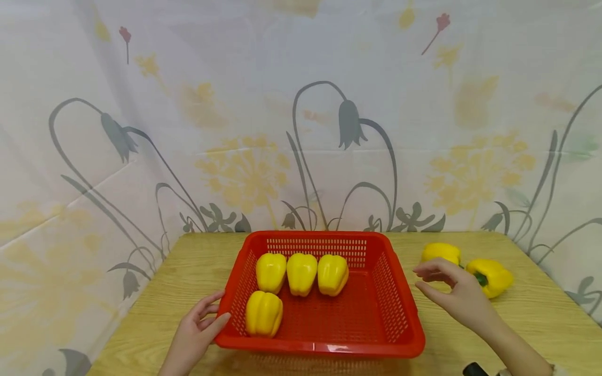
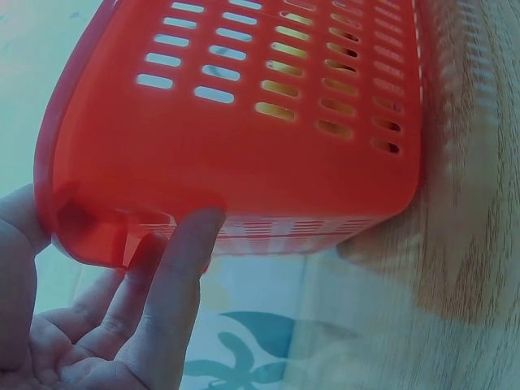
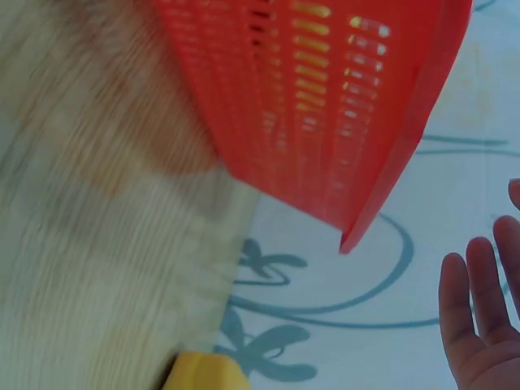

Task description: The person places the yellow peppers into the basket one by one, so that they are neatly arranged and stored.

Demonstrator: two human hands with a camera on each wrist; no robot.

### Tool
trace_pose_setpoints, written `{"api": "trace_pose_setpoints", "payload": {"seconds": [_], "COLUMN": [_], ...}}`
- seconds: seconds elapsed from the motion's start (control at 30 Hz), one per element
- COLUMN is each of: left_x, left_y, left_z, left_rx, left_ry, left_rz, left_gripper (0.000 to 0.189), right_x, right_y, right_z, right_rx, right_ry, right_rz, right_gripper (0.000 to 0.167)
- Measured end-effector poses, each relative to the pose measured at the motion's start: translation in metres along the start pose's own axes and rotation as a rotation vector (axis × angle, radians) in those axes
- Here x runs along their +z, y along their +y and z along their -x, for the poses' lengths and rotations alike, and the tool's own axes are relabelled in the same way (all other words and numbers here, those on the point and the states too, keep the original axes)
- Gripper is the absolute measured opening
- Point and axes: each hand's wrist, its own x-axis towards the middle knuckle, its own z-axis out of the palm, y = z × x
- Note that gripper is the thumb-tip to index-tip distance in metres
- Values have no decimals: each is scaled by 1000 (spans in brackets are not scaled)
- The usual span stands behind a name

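A red plastic basket (image 1: 324, 347) with slotted walls stands on the wooden table. Inside it, three yellow bell peppers (image 1: 302, 274) line up toward the back, and another bell pepper (image 1: 264, 314) sits in the front left corner. My left hand (image 1: 195, 329) grips the basket's left rim near the front corner, thumb on top; the left wrist view shows fingers (image 2: 175, 284) against the outer wall. Right of the basket my right hand (image 1: 463, 297) hovers with fingers apart and nothing in them. Beyond it lie two more yellow peppers, one (image 1: 441, 253) partly hidden, the other (image 1: 491, 277) showing its green stem.
The wooden tabletop (image 1: 155, 324) reaches back to a pale hanging cloth (image 1: 263, 94) printed with flowers, which also runs along both sides. A small black object (image 1: 474, 369) shows at the lower edge beside my right forearm.
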Motion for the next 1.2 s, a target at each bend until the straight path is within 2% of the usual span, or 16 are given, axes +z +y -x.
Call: {"api": "trace_pose_setpoints", "payload": {"seconds": [0.27, 0.4, 0.93, 1.03, 1.2], "left_x": [1, 1, 1, 1, 1], "left_y": [0, 0, 1, 2, 2], "left_z": [0, 0, 1, 2, 2], "left_rx": [25, 11, 2, -10, -8], "left_ry": [1, -3, 9, 16, 16], "left_rz": [10, 28, 17, 23, 19], "left_gripper": [49, 49, 50, 49, 49], "right_x": [-11, -16, -40, -44, -52], "right_y": [18, 26, 65, 77, 118], "right_z": [11, 19, 50, 54, 64], "right_rx": [32, 46, 189, 225, 258], "right_ry": [44, 69, 116, 123, 141], "right_rz": [35, 46, 188, 207, 232], "right_gripper": [26, 26, 23, 22, 24]}}
